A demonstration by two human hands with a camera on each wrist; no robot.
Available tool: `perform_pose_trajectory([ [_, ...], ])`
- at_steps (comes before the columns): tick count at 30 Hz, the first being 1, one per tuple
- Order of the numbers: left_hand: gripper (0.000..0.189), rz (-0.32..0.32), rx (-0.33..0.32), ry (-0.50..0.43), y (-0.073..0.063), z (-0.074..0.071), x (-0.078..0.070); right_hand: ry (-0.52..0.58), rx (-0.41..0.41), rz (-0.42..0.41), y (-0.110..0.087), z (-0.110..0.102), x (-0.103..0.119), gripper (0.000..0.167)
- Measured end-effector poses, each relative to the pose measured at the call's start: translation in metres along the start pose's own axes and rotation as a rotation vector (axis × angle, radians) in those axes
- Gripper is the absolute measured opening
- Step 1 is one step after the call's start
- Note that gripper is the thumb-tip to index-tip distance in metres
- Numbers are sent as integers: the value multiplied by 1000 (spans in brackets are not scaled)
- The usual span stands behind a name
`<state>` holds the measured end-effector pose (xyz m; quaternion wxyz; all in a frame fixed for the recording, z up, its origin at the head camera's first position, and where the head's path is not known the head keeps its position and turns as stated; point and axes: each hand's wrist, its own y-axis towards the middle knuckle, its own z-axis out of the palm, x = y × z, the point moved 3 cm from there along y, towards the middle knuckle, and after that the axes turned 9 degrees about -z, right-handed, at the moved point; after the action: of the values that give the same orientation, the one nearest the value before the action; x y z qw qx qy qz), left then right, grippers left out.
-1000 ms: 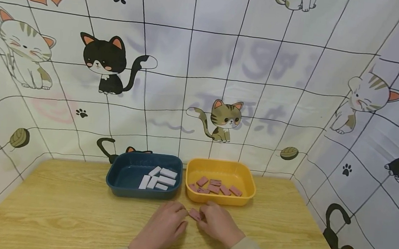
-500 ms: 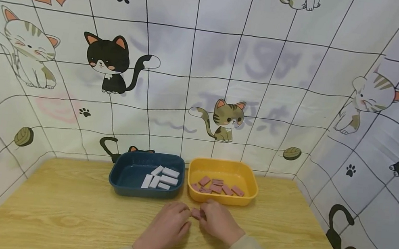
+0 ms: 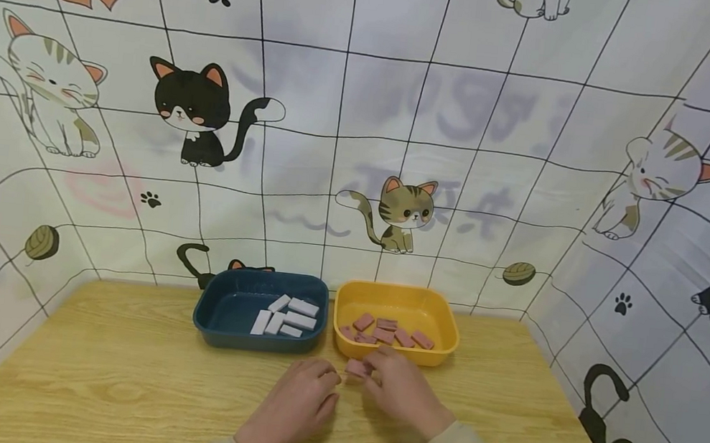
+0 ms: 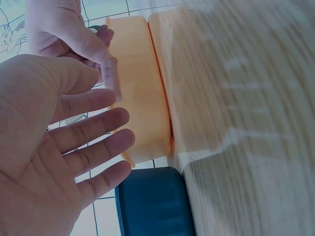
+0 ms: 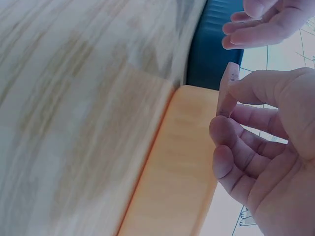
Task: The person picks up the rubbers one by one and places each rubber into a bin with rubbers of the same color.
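Note:
A small flat pink block (image 3: 357,368) is pinched between the thumb and fingers of my right hand (image 3: 405,389), just in front of the yellow bin (image 3: 342,346). In the right wrist view the block (image 5: 227,88) stands on edge, with faint marks on its face. My left hand (image 3: 303,395) is just left of it, apart from the block. The left wrist view shows the left hand (image 4: 54,128) with its fingers extended and nothing in them. Several similar pink blocks (image 3: 384,336) lie in the yellow bin.
A dark blue bin (image 3: 213,333) with several white blocks (image 3: 299,321) stands left of the yellow bin, both at the back of the wooden table (image 3: 118,377). A cat-print cloth (image 3: 295,172) hangs behind and at the sides.
My right hand has moved the pink block slightly right and toward the yellow bin, away from the left hand. The left fingers, earlier at the block's edge, are now apart from it.

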<state>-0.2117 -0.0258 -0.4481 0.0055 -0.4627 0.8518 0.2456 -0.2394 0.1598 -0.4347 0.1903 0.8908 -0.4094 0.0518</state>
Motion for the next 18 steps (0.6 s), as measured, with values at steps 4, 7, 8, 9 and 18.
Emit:
perform_pose_trajectory([
  [4, 6, 8, -8, 7, 0, 0, 0, -1, -62, -28, -3, -7, 1, 6],
  [7, 7, 10, -14, 3, 0, 1, 0, -13, -72, -19, -3, -10, 0, 8],
  [8, 7, 9, -15, 0, 0, 1, 0, -25, -74, -18, -2, -11, -1, 9],
  [9, 7, 9, -15, -2, 0, 1, 0, -33, -79, -18, -2, -12, -2, 11],
  [18, 10, -20, 26, -9, 3, 1, 0, -84, -123, -62, 5, -18, -6, 26],
])
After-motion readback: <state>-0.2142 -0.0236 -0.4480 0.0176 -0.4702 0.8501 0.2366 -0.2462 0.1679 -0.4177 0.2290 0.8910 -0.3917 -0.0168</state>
